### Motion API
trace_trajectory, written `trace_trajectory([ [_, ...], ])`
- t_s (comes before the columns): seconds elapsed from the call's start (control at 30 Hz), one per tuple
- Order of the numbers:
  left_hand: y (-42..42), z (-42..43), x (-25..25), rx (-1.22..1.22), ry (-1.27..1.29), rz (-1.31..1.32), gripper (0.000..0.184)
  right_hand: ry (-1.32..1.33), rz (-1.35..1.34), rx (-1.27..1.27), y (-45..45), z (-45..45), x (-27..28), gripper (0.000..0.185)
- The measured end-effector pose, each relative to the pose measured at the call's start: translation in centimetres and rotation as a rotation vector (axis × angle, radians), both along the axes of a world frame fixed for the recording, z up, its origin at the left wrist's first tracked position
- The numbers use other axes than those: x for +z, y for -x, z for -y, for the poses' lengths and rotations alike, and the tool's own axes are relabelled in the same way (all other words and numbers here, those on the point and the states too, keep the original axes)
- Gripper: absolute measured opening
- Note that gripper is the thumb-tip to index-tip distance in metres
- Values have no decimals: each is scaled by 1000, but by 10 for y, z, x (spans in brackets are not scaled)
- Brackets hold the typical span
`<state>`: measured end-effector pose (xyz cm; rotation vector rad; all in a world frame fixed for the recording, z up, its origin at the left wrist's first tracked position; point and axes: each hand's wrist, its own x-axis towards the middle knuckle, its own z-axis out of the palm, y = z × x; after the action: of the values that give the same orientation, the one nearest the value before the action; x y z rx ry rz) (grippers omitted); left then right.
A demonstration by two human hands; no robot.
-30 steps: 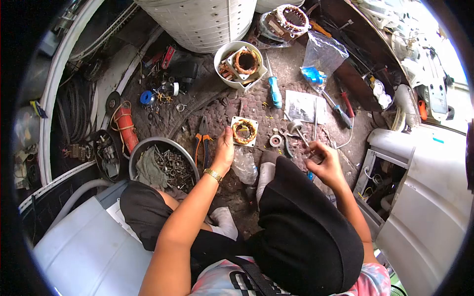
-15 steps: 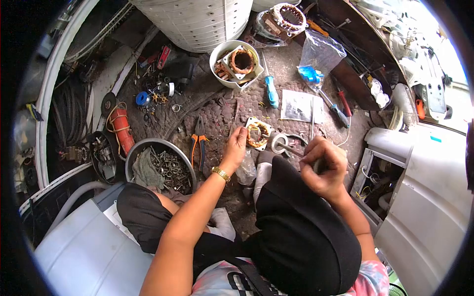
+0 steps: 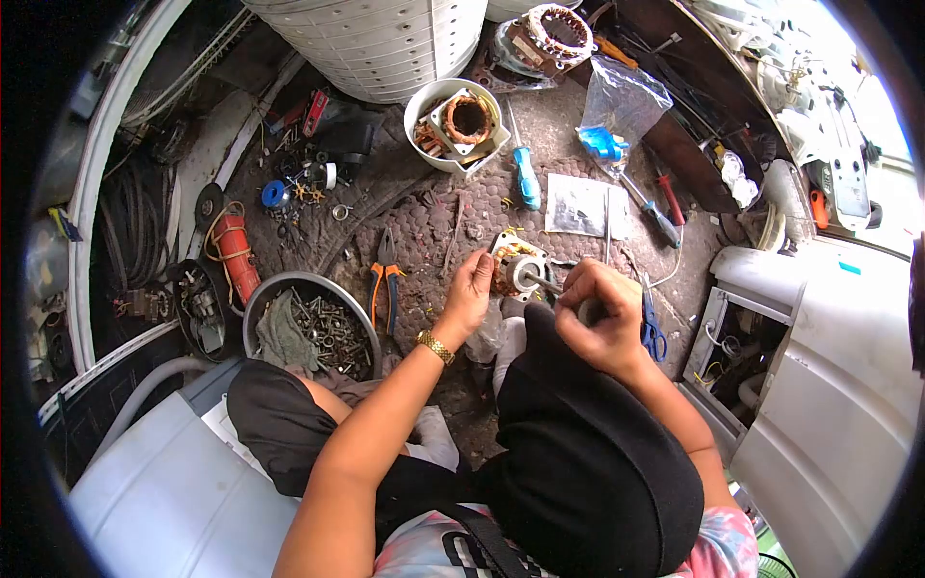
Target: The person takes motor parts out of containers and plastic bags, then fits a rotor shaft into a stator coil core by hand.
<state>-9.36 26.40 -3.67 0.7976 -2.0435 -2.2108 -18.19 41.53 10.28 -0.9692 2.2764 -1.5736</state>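
My left hand point(image 3: 467, 294), with a gold watch at its wrist, grips the edge of a motor stator point(image 3: 503, 243) with copper windings and a pale square frame. My right hand point(image 3: 602, 313) is closed around a metal shaft point(image 3: 546, 283) with a round grey head, like a motor rotor point(image 3: 523, 274). That head is at the stator's opening, overlapping it; how deep it sits I cannot tell. Blue-handled scissors point(image 3: 654, 332) lie on the floor to the right of my right hand.
A metal bowl of bolts and a rag point(image 3: 313, 277) stands left, with orange-handled pliers point(image 3: 386, 275) beside it. Ahead are a white bucket holding another stator point(image 3: 416, 111), a blue screwdriver point(image 3: 526, 178) and a plastic bag point(image 3: 626, 96). A white perforated drum point(image 3: 376, 48) stands behind.
My right hand has moved left with the rotor, bringing its round head from beside the stator to over its opening. The scissors have come into sight.
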Motion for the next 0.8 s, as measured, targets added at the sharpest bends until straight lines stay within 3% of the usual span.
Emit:
trace_trajectory([
  [0.17,1,-1,-1,-12,-32,-10,48,4,-2,17,1,1,-5,14],
  [0.37,0,-3,-12,-81,-158,-6,62,-18,12,2,0,2,-8,14],
  [0.63,1,-5,-10,-61,-175,-35,58,-52,25,-37,0,3,-12,12],
  [0.8,-4,0,-20,36,-118,56,49,156,225,-134,11,-18,-5,11],
])
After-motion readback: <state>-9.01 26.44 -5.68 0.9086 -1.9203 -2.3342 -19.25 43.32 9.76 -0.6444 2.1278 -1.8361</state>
